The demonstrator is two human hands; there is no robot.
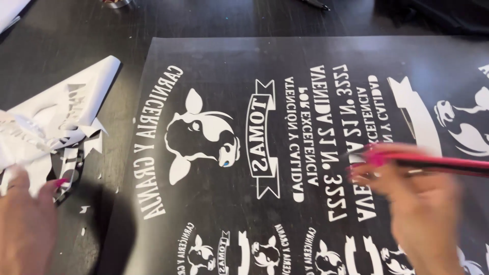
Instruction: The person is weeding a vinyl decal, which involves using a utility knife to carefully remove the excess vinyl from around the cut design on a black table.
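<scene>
A large black sheet (214, 66) with white cut-out lettering and cow-head emblems lies flat in front of me. My right hand (417, 209), blurred with motion, hovers over the sheet's right half and grips a slim pink and black tool (443, 164) that points left. My left hand (25, 224) is at the lower left, fingers resting on a crumpled pile of peeled white backing scraps (56, 117) lying beside the sheet's left edge.
The sheet lies on a dark wooden table (61, 40). Small white scraps (84, 209) dot the table near the pile. A black pen-like object (316, 4) lies at the far edge, and dark fabric (443, 15) sits at the top right.
</scene>
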